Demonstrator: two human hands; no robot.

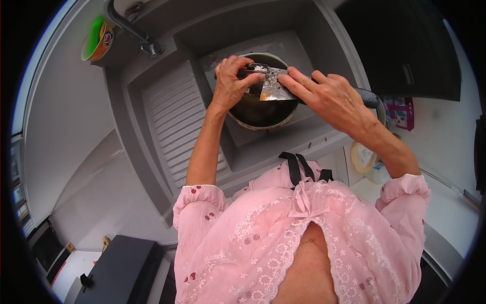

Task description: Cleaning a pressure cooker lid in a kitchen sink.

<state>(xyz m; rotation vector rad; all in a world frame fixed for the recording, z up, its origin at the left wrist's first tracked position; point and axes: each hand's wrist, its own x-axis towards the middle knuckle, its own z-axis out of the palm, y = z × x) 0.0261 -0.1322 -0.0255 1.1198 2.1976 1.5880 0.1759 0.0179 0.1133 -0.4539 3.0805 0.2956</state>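
Both my hands are over a round pot (262, 114) with a dark inside and a light, stained rim, which stands in the grey sink basin (315, 57). My left hand (232, 81) pinches a small black tool with a metal end (259, 68), held against the top edge of a flat metal spatula blade (274, 86). Dark grime and pale flakes coat this blade, with an orange-brown patch at its lower corner. Across the blade lie the fingers of my right hand (326, 95), which grips the spatula. A dark handle (366, 98) shows beyond that hand, its join hidden.
A ribbed drainboard (174, 121) adjoins the basin on the left. Behind it rises a grey faucet (131, 30), beside a patterned bowl (99, 47) with a green item inside. At right are a purple packet (400, 114) and a yellowish round container (362, 156). A dark box-like unit (117, 269) stands lower left.
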